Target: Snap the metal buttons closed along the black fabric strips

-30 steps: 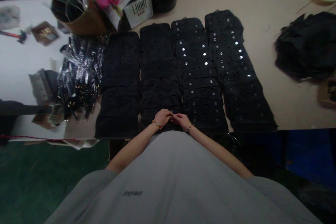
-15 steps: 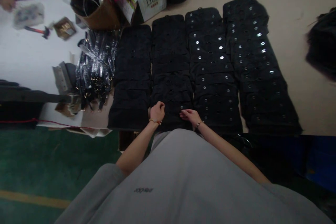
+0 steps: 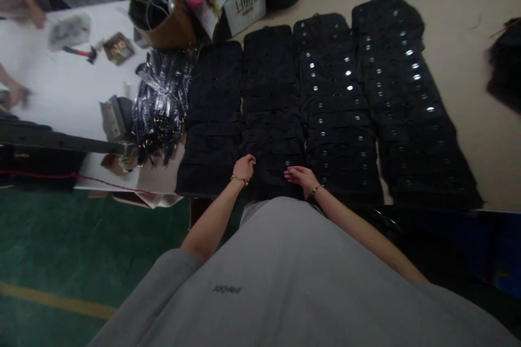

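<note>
Several black fabric pieces lie overlapping in columns on the table; the second column from the left (image 3: 271,73) is in front of me. My left hand (image 3: 244,167) is at the lower left edge of this column, its fingers pinched at a small shiny spot too small to make out. Over the right side of the same column, my right hand (image 3: 300,176) has its thumb and fingers together, and what they hold is too small to tell. A silver snap (image 3: 287,163) shows just above its fingertips. Rows of silver snaps (image 3: 348,72) dot the two right columns.
Left of the columns lie plastic-wrapped black straps (image 3: 160,103), a metal bracket (image 3: 113,118), a red-handled hammer (image 3: 81,53) and a small box (image 3: 118,47). A brown bucket (image 3: 169,27) and a carton (image 3: 244,5) stand behind. Another person's hand (image 3: 17,92) is at far left.
The view has shifted, so the table's things appear farther right. Both my hands remain by the same column in nearly the same poses. Another person's second hand has appeared at the left edge.
</note>
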The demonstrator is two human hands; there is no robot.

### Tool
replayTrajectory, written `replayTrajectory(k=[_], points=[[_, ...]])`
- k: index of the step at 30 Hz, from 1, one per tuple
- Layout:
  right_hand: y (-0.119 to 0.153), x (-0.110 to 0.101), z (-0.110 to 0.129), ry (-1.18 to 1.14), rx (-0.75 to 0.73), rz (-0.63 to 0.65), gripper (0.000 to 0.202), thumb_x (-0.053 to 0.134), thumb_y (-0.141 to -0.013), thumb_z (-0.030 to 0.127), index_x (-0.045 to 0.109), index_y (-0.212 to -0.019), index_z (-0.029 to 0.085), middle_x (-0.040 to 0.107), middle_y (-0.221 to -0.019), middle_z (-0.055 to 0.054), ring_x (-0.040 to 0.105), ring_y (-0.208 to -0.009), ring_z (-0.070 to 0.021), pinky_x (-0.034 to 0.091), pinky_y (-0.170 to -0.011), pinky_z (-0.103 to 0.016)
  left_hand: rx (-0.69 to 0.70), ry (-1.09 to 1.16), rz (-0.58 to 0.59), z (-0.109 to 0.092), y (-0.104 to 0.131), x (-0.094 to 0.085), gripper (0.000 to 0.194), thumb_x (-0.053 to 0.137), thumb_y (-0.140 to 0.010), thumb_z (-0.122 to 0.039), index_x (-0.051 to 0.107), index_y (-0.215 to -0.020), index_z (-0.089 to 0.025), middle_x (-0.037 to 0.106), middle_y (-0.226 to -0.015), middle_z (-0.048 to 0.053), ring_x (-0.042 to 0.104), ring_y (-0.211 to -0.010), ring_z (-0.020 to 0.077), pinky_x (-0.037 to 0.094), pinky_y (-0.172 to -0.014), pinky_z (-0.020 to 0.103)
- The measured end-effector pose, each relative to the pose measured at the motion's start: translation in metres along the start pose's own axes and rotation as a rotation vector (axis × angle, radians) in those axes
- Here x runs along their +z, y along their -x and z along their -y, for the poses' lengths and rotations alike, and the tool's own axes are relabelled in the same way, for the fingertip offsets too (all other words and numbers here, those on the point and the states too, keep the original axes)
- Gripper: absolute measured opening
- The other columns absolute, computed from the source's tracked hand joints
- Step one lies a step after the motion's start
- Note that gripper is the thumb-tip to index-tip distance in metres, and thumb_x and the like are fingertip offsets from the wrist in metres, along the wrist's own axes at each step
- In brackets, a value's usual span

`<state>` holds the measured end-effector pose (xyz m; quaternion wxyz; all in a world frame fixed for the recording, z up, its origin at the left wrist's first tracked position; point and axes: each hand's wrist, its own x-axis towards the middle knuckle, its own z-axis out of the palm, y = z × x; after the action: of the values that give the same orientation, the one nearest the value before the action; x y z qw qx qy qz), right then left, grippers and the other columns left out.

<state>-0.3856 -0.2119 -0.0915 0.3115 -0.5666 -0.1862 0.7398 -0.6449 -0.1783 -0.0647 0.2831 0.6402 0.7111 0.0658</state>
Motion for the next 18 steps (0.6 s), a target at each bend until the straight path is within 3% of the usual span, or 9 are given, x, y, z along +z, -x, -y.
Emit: replayTrajectory(k=[7,11,13,16,18], points=[[-0.001,0.001,-0.001,-0.003,-0.001,-0.012,0.009,0.058,-0.089,0.013,0.066,-0.091,0.014,0.074,-0.087,-0.009,0.071,-0.071,-0.0136,0.058,-0.061,-0.022,0.033,-0.187,0.044,-0.008,0.000,-0.008,0.026,0.041,-0.095,-0.025,0.066,-0.101,-0.027,0.062,-0.099,0.003,0.058,-0.091,0.0156,0.044,-0.079,0.024],[0.000,0.003,0.002,-0.003,0.006,-0.004,0.008,0.059,-0.089,0.013,0.066,-0.090,0.014,0.074,-0.087,-0.009,0.071,-0.072,-0.0141,0.058,-0.061,-0.022,0.034,-0.223,-0.066,-0.024,0.009,-0.014,0.026,0.044,-0.094,-0.034,0.065,-0.107,-0.027,0.060,-0.103,0.006,0.056,-0.095,0.0177,0.044,-0.079,0.026],[0.002,0.003,0.002,-0.007,0.001,0.001,0.007,0.060,-0.088,0.013,0.067,-0.090,0.014,0.074,-0.086,-0.009,0.071,-0.071,-0.0141,0.058,-0.060,-0.022,0.164,-0.192,-0.061,-0.040,0.014,-0.010,0.028,0.043,-0.095,-0.035,0.065,-0.110,-0.026,0.061,-0.102,0.007,0.054,-0.098,0.0185,0.044,-0.083,0.027],[0.003,0.002,0.000,-0.034,-0.008,0.016,0.005,0.064,-0.086,0.015,0.067,-0.088,0.014,0.074,-0.085,-0.009,0.071,-0.070,-0.0137,0.057,-0.061,-0.021,0.427,-0.125,0.105,-0.072,0.015,0.009,0.029,0.048,-0.093,-0.033,0.065,-0.115,-0.028,0.063,-0.104,0.005,0.053,-0.100,0.0182,0.044,-0.087,0.027],[0.003,-0.001,-0.001,-0.078,-0.007,0.040,0.003,0.066,-0.085,0.016,0.068,-0.087,0.014,0.074,-0.084,-0.007,0.071,-0.070,-0.0136,0.058,-0.063,-0.022,0.496,-0.114,0.209,-0.089,0.011,0.024,0.027,0.051,-0.091,-0.030,0.068,-0.112,-0.028,0.065,-0.105,0.004,0.054,-0.099,0.0179,0.045,-0.087,0.027]])
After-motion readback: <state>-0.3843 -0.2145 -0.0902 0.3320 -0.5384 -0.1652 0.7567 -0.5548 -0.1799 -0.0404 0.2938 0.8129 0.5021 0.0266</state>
